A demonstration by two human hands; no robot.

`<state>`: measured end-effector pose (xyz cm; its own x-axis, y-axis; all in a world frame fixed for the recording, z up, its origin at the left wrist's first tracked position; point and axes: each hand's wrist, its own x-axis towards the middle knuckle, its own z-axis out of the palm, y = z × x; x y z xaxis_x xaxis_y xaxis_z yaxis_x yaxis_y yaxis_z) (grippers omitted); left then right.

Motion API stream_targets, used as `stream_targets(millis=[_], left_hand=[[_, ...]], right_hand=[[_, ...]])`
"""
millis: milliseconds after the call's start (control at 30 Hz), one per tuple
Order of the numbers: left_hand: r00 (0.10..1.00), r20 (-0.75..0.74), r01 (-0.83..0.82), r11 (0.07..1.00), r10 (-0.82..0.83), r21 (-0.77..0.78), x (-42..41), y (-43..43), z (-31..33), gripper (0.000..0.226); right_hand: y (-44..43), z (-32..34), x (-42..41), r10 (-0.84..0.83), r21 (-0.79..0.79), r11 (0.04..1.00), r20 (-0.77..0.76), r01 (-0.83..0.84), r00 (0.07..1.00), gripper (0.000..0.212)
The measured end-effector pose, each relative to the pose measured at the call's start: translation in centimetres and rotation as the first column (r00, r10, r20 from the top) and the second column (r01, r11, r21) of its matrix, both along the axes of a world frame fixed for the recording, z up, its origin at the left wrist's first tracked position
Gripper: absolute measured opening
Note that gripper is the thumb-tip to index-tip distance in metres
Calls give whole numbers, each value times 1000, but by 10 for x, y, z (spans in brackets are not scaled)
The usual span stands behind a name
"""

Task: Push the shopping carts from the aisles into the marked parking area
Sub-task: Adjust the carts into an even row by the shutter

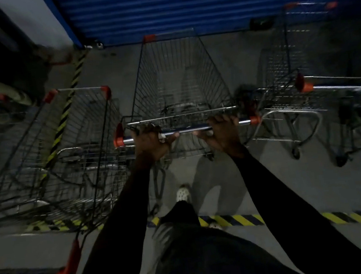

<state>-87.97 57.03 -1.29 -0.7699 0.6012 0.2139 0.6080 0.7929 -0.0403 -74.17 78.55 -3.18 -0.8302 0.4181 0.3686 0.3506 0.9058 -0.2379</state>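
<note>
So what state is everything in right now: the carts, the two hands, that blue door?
Middle cart: upright, basket empty, held by its handle.
Left hand: grips the handle.
Right hand: grips the handle.
Left cart: parked, no hand on it.
Right cart: parked, no hand on it.
Blue roller shutter: down, closed.

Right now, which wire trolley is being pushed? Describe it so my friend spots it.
Find the big blue ribbed shutter door ahead. Straight before it stands a silver wire shopping cart with orange corner caps, between other wire carts. It alone has a left hand and a right hand gripping its handle bar.
</note>
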Motion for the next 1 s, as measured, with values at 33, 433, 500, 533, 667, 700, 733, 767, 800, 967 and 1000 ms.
stream_targets(millis=[33,433,500,533,667,700,733,767,800,967,1000], left_hand=[[1000,23,-2,1000,2,-15,12,-10,-1,83],[997,79,10,999,-7,-41,118,-107,4,90],[993,117,17,998,-10,-58,128,-120,4,95],[991,131,21,998,-13,-55,134,-127,5,95],[991,134,38,998,-32,-43,160,-158,2,93],[991,127,49,999,-45,-25,167,-164,2,92],[991,123,53,999,-52,-9,173,-170,3,92],[992,118,55,998,-55,-4,179,-175,4,92],[992,110,57,998,-57,-3,184,-181,3,92],[993,86,80,996,-84,51,204,-204,3,84],[992,80,90,993,-96,73,208,-207,3,82]], right_hand=[[-9,0,13,4,3,1000,-5,-4,1000,61],[-111,-7,116,-69,7,998,-5,69,998,63],[-125,-6,130,-81,15,997,0,81,997,65],[-133,-5,137,-86,16,996,-3,86,996,66],[-162,-8,166,-77,14,997,-10,77,997,62],[-168,-8,172,-76,13,997,0,76,997,63],[-173,-8,178,-76,13,997,8,76,997,64],[-179,-8,184,-79,14,997,14,78,997,66],[-184,-8,189,-83,16,996,21,83,996,70],[-206,-12,209,-102,64,993,28,101,994,70],[-209,-13,213,-102,66,993,24,100,995,67]])
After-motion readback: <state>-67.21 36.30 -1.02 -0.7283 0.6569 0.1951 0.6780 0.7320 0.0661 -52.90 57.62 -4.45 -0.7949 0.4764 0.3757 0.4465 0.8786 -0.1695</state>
